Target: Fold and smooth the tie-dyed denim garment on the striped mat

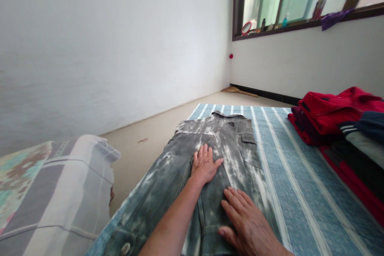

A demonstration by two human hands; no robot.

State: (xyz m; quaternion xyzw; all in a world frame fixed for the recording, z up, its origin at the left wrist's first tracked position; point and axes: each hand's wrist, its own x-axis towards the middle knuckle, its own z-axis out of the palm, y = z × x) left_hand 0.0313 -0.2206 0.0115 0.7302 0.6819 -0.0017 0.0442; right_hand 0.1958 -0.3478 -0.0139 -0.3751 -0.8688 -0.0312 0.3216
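Note:
A grey, bleach-washed denim garment [168,176] lies spread flat on a blue striped mat [300,192], its collar end far from me. My left hand [205,165] rests flat on the middle of the denim with fingers stretched out and together. My right hand [244,218] lies flat on the cloth nearer to me, fingers spread, pressing down. Neither hand holds anything. A metal button [125,248] shows at the garment's near left edge.
A pile of folded clothes [339,120], red on top, sits on the mat's right side. A striped pillow or bundle [60,196] lies at the left on the bare floor [144,144]. White walls and a window sill [300,24] with small items stand beyond.

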